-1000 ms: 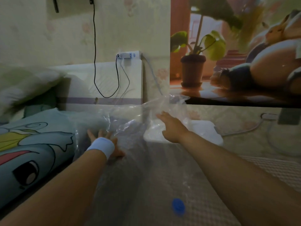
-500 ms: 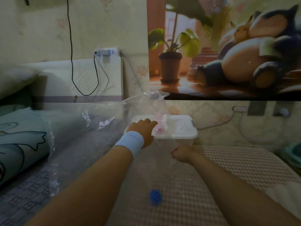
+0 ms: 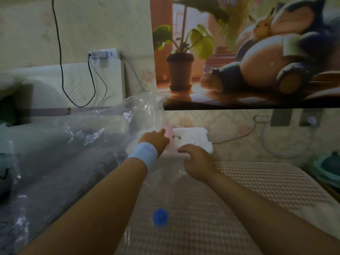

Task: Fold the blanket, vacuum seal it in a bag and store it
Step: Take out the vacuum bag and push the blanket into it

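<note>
A clear plastic vacuum bag lies across the bed with a grey blanket inside it. The bag's blue round valve cap sits near me between my forearms. My left hand, with a light blue wristband, pinches a pink sealing clip at the bag's far open edge. Just to its right, my right hand has its fingers curled down on the same edge of the bag, holding it against the mattress.
A white lidded box stands beyond the hands against the wall. A checked mattress pad covers the bed on the right. A teal basin sits at the far right; cables run along the wall; a cartoon pillow lies at left.
My view swung right. My left hand moved from the bag's left side to the far edge and took the pink clip. My right hand drew back onto the bag's edge.
</note>
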The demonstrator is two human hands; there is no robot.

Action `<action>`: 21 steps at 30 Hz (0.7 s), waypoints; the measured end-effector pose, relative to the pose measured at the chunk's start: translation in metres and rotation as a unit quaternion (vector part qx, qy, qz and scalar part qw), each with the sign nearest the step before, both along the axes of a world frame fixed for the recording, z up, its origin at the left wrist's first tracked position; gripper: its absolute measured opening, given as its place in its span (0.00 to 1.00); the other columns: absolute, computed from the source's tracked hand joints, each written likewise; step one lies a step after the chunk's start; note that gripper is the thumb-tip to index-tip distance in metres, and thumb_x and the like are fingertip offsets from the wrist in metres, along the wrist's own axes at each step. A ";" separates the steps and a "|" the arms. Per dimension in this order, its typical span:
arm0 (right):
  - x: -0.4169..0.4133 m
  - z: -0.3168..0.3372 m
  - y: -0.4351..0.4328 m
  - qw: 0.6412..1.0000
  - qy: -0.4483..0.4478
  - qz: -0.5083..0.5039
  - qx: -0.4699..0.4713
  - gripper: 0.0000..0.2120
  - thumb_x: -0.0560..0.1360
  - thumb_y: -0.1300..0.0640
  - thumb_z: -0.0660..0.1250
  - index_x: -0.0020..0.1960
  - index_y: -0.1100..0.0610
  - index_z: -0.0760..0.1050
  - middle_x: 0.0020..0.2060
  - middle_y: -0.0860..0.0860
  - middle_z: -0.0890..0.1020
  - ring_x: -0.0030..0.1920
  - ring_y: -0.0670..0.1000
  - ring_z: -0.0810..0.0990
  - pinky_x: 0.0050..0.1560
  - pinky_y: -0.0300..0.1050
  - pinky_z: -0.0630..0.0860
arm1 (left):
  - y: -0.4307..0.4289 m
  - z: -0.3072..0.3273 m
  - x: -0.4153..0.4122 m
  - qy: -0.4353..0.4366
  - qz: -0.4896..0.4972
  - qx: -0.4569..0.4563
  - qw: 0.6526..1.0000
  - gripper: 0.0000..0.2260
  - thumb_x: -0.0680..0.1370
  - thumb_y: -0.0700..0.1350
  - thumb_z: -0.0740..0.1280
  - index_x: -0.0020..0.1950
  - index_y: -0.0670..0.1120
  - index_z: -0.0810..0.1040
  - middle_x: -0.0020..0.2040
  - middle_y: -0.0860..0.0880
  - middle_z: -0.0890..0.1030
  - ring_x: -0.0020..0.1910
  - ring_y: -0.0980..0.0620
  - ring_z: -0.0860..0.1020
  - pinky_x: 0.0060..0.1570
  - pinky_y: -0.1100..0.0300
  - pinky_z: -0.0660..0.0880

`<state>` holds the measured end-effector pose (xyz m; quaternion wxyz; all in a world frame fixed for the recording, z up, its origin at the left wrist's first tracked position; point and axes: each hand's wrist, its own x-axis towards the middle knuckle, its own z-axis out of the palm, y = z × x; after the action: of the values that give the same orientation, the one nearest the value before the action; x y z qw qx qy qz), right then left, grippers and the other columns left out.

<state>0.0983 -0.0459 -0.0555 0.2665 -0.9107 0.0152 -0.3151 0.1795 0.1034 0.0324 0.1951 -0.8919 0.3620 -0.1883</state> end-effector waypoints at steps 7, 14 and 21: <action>-0.016 0.024 -0.033 0.979 0.146 -0.139 0.034 0.09 0.74 0.47 0.67 0.40 0.51 0.75 0.36 0.51 0.77 0.40 0.57 0.81 0.37 0.44 0.69 | 0.019 0.034 0.018 0.019 0.002 -0.259 0.966 0.19 0.76 0.34 0.63 0.65 0.48 0.72 0.70 0.45 0.59 0.57 0.41 0.73 0.55 0.48 0.76; 0.006 0.062 -0.051 0.971 -0.008 -0.184 0.154 0.32 0.76 0.61 0.68 0.76 0.52 0.59 0.74 0.55 0.64 0.66 0.58 0.73 0.63 0.53 0.74 | 0.019 0.020 0.002 -0.042 -0.030 -0.301 0.952 0.16 0.75 0.42 0.66 0.61 0.48 0.67 0.64 0.47 0.63 0.56 0.41 0.73 0.51 0.48 0.73; -0.017 0.019 -0.040 0.967 0.231 -0.100 -0.038 0.43 0.75 0.55 0.69 0.80 0.44 0.46 0.80 0.51 0.38 0.78 0.61 0.57 0.74 0.60 0.60 | 0.027 -0.021 0.003 0.151 0.143 -0.101 0.973 0.33 0.77 0.63 0.59 0.78 0.59 0.48 0.79 0.49 0.50 0.77 0.43 0.49 0.72 0.35 0.49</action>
<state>0.0814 -0.0855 -0.0369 0.1880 -0.9623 0.1550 -0.1212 0.1824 0.1304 0.0112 0.0722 -0.9676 0.2351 -0.0573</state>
